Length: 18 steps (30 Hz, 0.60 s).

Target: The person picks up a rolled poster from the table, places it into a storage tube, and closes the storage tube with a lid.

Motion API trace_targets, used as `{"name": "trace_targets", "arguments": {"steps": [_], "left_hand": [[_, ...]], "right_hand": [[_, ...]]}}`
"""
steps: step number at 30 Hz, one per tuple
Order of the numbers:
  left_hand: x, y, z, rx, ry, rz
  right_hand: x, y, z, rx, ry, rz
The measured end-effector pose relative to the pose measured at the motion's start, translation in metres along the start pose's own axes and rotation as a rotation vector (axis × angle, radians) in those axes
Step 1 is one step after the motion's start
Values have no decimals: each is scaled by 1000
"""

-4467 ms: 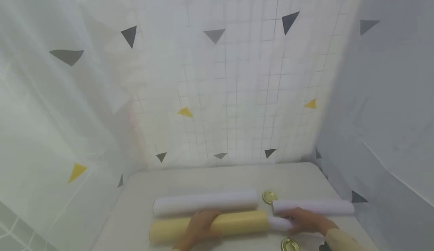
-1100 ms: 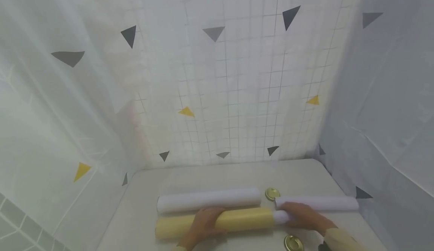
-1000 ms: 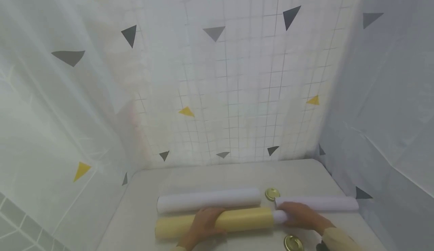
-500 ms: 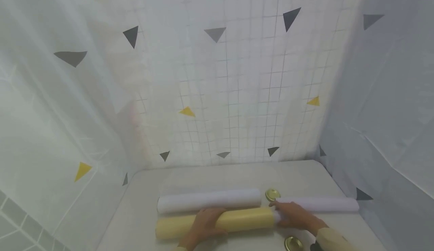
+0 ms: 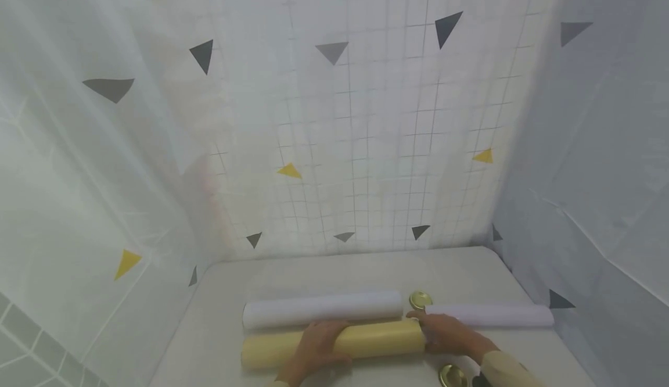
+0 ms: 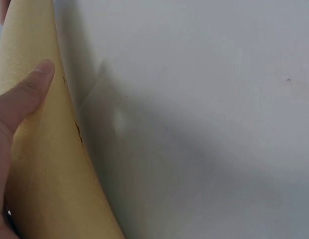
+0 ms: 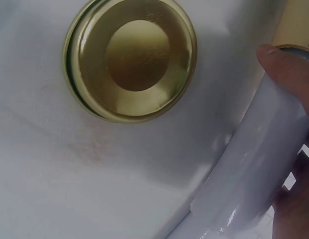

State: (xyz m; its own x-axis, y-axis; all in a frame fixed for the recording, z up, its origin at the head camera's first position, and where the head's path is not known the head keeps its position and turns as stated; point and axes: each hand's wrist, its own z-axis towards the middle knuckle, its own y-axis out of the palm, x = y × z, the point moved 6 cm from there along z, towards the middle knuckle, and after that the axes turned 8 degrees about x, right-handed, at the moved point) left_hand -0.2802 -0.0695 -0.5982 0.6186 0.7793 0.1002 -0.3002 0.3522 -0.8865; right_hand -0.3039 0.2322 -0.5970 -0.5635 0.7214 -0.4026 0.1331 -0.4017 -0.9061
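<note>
In the head view a tan cardboard tube (image 5: pixel 387 339) lies across the table. My left hand (image 5: pixel 316 346) grips it around the middle; the thumb (image 6: pixel 32 89) rests along its side in the left wrist view. At its right end is my right hand (image 5: pixel 446 333). The right wrist view shows its thumb (image 7: pixel 281 64) by the tube's rim and a glossy white paper roll (image 7: pixel 259 144) within the grasp. In the head view the hand hides this roll. A gold round lid (image 7: pixel 137 57) lies near the right hand.
Behind the tube lies a thick white roll (image 5: pixel 321 310). A thinner white roll (image 5: pixel 502 315) sits right of it, with another gold lid (image 5: pixel 420 300) between them. White patterned sheeting (image 5: pixel 360 114) encloses the table (image 5: pixel 292 271) at the back and sides.
My right hand has moved left to the tube's end, and the stretch of white roll visible between them has shrunk away. The left hand keeps its hold on the tube.
</note>
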Motion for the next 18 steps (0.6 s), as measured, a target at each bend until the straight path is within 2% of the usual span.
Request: {"name": "trace_targets", "arguments": {"steps": [5, 12, 18], "left_hand": [[2, 0, -1, -12, 0, 8], [6, -6, 0, -9, -13, 8], [6, -11, -3, 10, -8, 14]], "right_hand": [[4, 2, -3, 2, -1, 3], [16, 0, -15, -19, 53, 17], [24, -3, -23, -19, 26, 9]]}}
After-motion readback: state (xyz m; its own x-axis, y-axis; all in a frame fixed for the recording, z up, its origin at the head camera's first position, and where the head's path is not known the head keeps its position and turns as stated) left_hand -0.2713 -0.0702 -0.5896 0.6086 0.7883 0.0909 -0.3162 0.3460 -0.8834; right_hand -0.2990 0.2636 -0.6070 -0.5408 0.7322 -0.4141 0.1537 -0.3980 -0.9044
